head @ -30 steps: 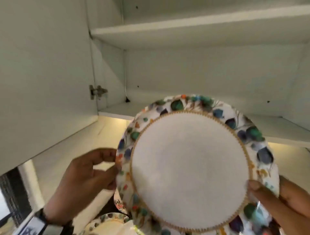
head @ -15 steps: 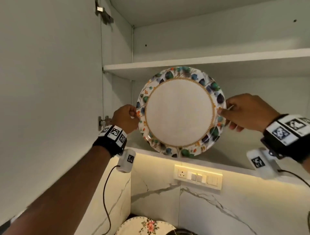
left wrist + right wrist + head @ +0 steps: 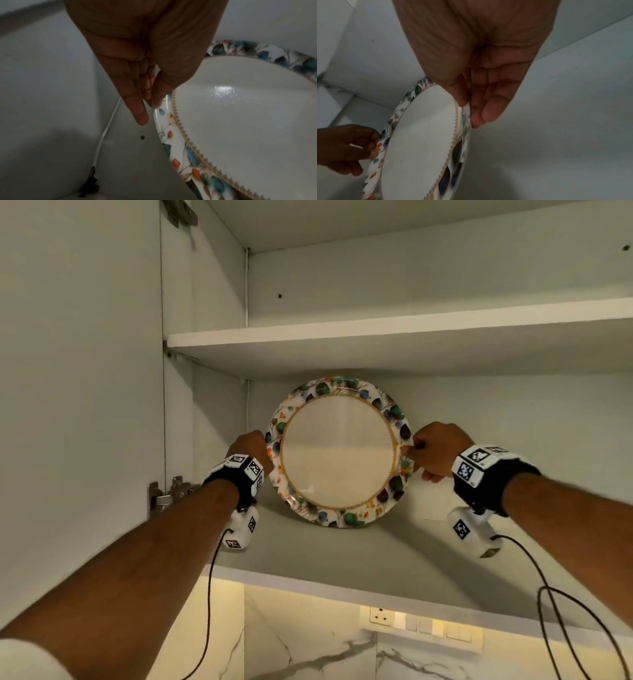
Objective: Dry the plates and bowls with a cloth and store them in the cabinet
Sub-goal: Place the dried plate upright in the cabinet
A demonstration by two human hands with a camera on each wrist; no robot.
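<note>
The plate [image 3: 337, 455] is now well inside the cabinet, standing nearly upright with its bottom edge at or just above the lower shelf [image 3: 394, 556] and its face towards the person; a second ago it was held out in front of the cabinet, and half a second ago at the shelf's front edge. The left hand [image 3: 251, 450] pinches the plate's left rim between thumb and fingers, and the right hand [image 3: 435, 451] pinches the right rim the same way, so both have a firm hold. Above the plate runs the upper shelf [image 3: 394, 332]; to its left are the cabinet side wall and the open door with its hinge [image 3: 171, 494]. Judging by this, drying of this plate is done and the storing step is almost complete: it likely needs only to be leaned back or laid down and let go. Tipping forward on release is the risk.
</note>
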